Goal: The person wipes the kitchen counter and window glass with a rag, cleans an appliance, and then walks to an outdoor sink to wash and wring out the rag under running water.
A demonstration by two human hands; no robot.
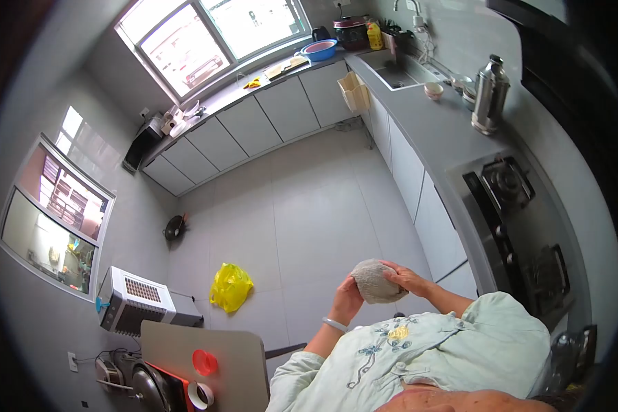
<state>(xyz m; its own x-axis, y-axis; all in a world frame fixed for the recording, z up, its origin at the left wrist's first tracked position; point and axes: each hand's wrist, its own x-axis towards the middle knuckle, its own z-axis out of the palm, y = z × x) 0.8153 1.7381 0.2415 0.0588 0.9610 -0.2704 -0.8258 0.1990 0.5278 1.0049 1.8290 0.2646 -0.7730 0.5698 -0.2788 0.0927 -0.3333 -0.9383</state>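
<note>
A bunched grey cloth (378,283) is held in front of my body, above the tiled floor. My left hand (348,299), with a pale bangle on its wrist, grips the cloth's left side. From the right, my right hand (406,276) is closed on the other side of it, thumb lying on top. Some fingers of both hands are hidden behind the cloth.
On the right, a counter (419,123) carries a gas stove (511,213), a metal thermos (491,96) and a sink (395,69). A yellow plastic bag (231,287) lies on the floor. At lower left stand a table (244,357) and an air cooler (141,302).
</note>
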